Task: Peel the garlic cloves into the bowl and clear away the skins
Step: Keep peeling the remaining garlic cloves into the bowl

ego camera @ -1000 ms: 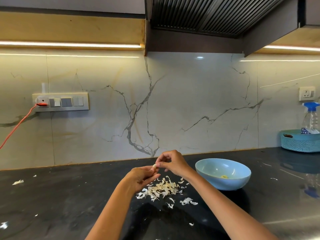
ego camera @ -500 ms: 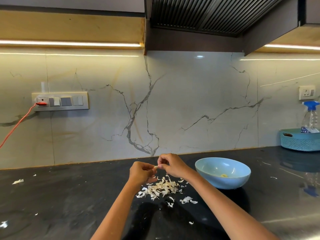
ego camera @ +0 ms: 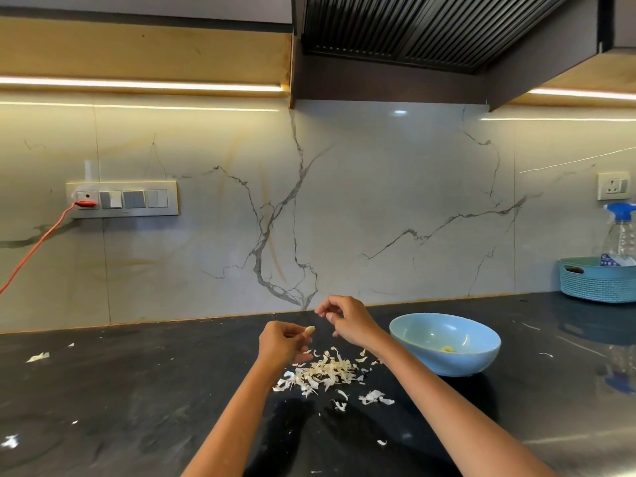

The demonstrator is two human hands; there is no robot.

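We see the left hand [ego camera: 280,340] with its fingers curled, pinching a pale garlic clove [ego camera: 309,330] at its fingertips, the clove sticking out to the right of the knuckles. The right hand [ego camera: 347,320] hangs just beside it, slightly higher and apart from the clove, thumb and forefinger brought together in a pinch; whether a shred of skin sits between them we cannot tell. Directly below both hands, a loose heap of garlic skins [ego camera: 323,371] lies on the black counter [ego camera: 137,390], with a few stray flakes [ego camera: 375,396] nearer the front edge. To the right of the right hand stands the light blue bowl [ego camera: 444,344], with a small yellowish piece [ego camera: 447,349] on its bottom. Farther out, more scraps [ego camera: 38,356] lie toward the counter's left edge, and a teal basket [ego camera: 597,278] holding a spray bottle [ego camera: 621,232] sits in the back right corner.
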